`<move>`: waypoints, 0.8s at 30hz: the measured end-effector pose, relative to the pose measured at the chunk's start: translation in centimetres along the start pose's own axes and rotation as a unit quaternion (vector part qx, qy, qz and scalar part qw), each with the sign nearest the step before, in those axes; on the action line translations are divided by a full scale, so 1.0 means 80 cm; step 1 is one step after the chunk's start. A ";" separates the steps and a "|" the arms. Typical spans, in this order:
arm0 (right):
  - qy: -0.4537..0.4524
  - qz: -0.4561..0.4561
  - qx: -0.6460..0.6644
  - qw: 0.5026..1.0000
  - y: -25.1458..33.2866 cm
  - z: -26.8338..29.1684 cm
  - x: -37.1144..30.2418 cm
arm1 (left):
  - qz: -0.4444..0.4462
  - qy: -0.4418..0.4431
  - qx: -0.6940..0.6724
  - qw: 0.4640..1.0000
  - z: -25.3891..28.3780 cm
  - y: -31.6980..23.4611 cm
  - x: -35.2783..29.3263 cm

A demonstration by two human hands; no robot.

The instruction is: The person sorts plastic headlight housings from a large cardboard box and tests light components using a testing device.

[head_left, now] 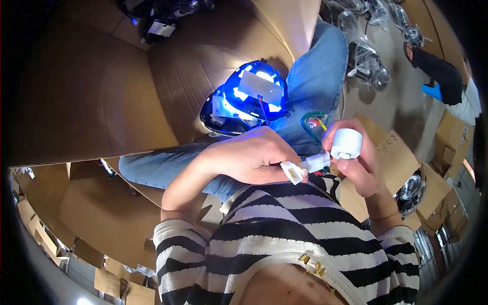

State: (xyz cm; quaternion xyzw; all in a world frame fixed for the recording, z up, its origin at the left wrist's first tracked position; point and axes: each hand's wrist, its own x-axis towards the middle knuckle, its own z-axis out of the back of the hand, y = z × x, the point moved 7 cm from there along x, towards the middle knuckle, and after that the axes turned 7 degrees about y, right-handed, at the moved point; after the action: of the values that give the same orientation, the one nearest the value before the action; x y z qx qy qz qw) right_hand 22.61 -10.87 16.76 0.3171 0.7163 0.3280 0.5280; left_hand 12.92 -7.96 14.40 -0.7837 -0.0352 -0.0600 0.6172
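My left hand (256, 155) is closed on a white plastic connector (293, 173) with brassy contacts inside, near my striped shirt. Beside it a second whitish block-like piece (317, 162) spans the gap between my hands. My right hand (370, 165) is closed round a short white cylinder (346, 143); its exact kind I cannot make out. Above the hands, a black lamp unit (249, 96) glows blue and white against my jeans, a silver plate on its back. A thin red wire (263, 109) runs down from it, and a green cable (307, 121) loops near my right hand.
A big open cardboard box (112, 96) stands ahead and left, with more lamp units (162, 25) inside at the top. Plastic-wrapped lamps (368, 66) lie on the floor at the right. Another person's dark-clothed leg (439, 68) shows at far right, near cardboard boxes (452, 137).
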 end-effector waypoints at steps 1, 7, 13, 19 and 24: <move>-0.012 0.006 -0.011 1.000 -0.001 0.002 -0.001 | -0.004 -0.009 0.001 1.000 0.001 0.000 -0.001; -0.040 0.046 -0.085 0.994 0.006 0.004 0.007 | 0.019 -0.028 0.006 0.999 0.007 0.000 -0.001; -0.067 0.051 -0.069 0.994 0.016 0.012 0.020 | 0.033 -0.170 0.231 0.957 0.047 -0.041 -0.032; -0.124 0.033 0.009 0.992 0.020 0.037 0.028 | -0.051 -0.547 0.183 0.816 0.145 -0.040 -0.120; -0.089 0.023 -0.011 0.996 0.023 0.029 0.052 | -0.050 -0.605 -0.294 0.738 0.224 0.098 -0.155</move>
State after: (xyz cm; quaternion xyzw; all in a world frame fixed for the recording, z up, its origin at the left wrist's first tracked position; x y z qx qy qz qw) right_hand 24.07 -6.15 15.43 0.3559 0.6552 0.3183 0.5855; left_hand 2.55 7.86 0.98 -0.7943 -0.4211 0.3891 0.2011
